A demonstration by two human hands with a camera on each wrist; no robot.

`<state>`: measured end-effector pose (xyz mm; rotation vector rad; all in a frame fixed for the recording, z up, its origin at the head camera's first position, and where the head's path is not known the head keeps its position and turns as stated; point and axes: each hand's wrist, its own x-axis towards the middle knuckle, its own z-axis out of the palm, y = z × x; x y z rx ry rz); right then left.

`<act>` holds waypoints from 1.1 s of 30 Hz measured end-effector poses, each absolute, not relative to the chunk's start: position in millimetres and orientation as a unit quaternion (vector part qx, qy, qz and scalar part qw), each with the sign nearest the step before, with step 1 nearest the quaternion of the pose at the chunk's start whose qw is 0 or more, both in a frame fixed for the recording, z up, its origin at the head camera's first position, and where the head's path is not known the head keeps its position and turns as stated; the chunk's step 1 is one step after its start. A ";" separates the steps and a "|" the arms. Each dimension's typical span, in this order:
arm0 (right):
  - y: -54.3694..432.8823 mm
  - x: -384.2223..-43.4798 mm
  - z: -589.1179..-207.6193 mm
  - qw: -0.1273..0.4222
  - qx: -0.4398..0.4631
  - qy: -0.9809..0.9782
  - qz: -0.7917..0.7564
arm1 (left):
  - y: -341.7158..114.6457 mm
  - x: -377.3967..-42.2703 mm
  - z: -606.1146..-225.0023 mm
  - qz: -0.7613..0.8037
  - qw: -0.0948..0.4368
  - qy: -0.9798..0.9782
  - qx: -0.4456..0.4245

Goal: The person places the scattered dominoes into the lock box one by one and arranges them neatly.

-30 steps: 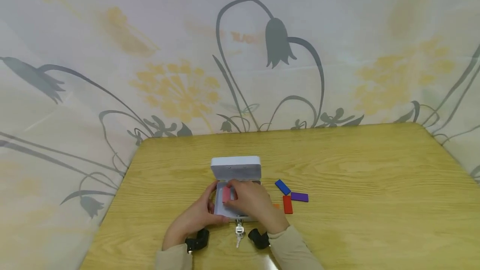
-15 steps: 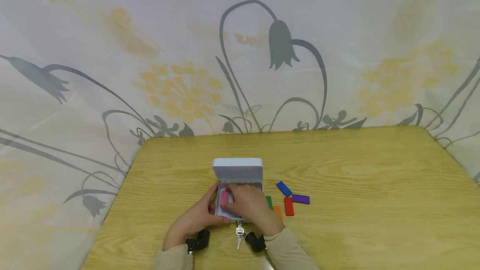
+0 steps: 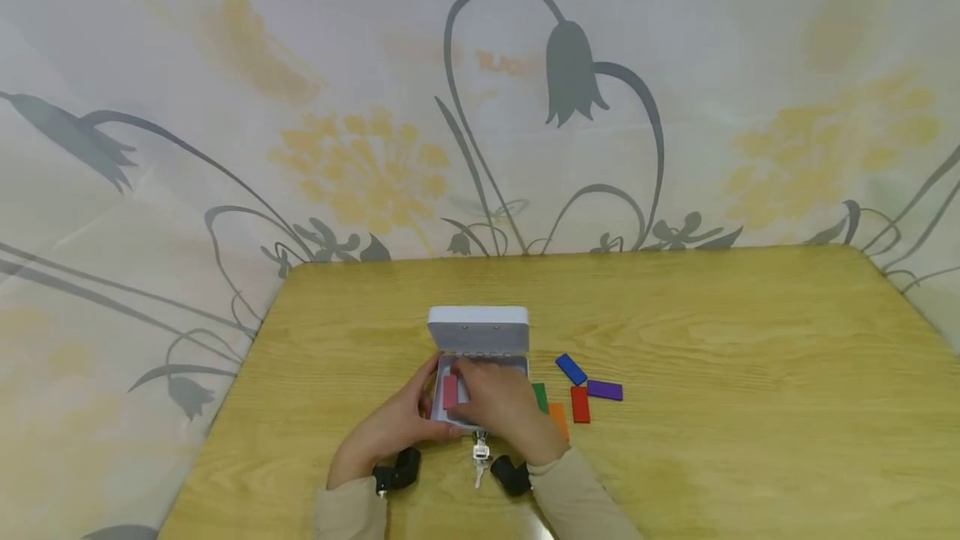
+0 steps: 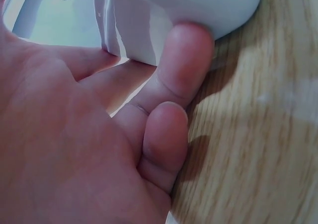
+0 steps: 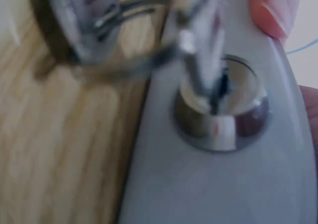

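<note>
A white metal lock box point(image 3: 478, 332) stands with its lid up and hinged at the back. My left hand point(image 3: 397, 423) grips the box's left side, thumb at the front edge. In the left wrist view, curled fingertips point(image 4: 186, 60) press against the outer wall. Inside the box, at the left, is a pink block point(image 3: 450, 392). My right hand point(image 3: 498, 402) reaches in over the rim, thumb and fingers at the block's two ends, pinching it. A key sits in the front lock point(image 5: 223, 105), with a second key point(image 3: 480, 472) hanging from its ring.
Right of the box lie flat blocks: green point(image 3: 540, 397), orange point(image 3: 558, 421), red point(image 3: 581, 404), blue point(image 3: 572, 369) and purple point(image 3: 604, 390). The wooden table point(image 3: 735, 340) meets a flower-patterned cloth point(image 3: 645, 23) behind.
My right hand has shifted slightly left and lower into the box with the pink block, uncovering the green and orange blocks. The left hand keeps its grip. The head view has tilted slightly.
</note>
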<state>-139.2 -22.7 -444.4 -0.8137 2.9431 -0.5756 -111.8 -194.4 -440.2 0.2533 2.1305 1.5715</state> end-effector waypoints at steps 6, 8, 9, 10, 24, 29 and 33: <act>-20.9 -139.3 -440.6 0.036 -0.257 0.946 -0.196 | -194.0 -113.0 -439.8 0.580 0.248 0.770 0.092; -21.3 -139.3 -440.8 0.035 -0.254 0.947 -0.196 | -194.0 -113.4 -440.5 0.575 0.245 0.775 0.093; -21.5 -139.2 -440.8 0.034 -0.253 0.947 -0.197 | -194.1 -113.6 -440.8 0.570 0.242 0.780 0.093; -21.9 -139.0 -440.9 0.032 -0.251 0.947 -0.196 | -194.2 -113.7 -441.1 0.567 0.239 0.783 0.093; -21.6 -136.9 -443.4 0.025 -0.248 0.952 -0.175 | -189.7 -110.1 -434.3 0.569 0.247 0.778 0.095; -21.3 -135.0 -441.7 0.034 -0.251 0.950 -0.183 | -186.4 -105.1 -419.2 0.551 0.238 0.794 0.095; -21.9 -136.1 -442.3 0.022 -0.256 0.950 -0.179 | -186.2 -104.8 -413.2 0.534 0.225 0.810 0.095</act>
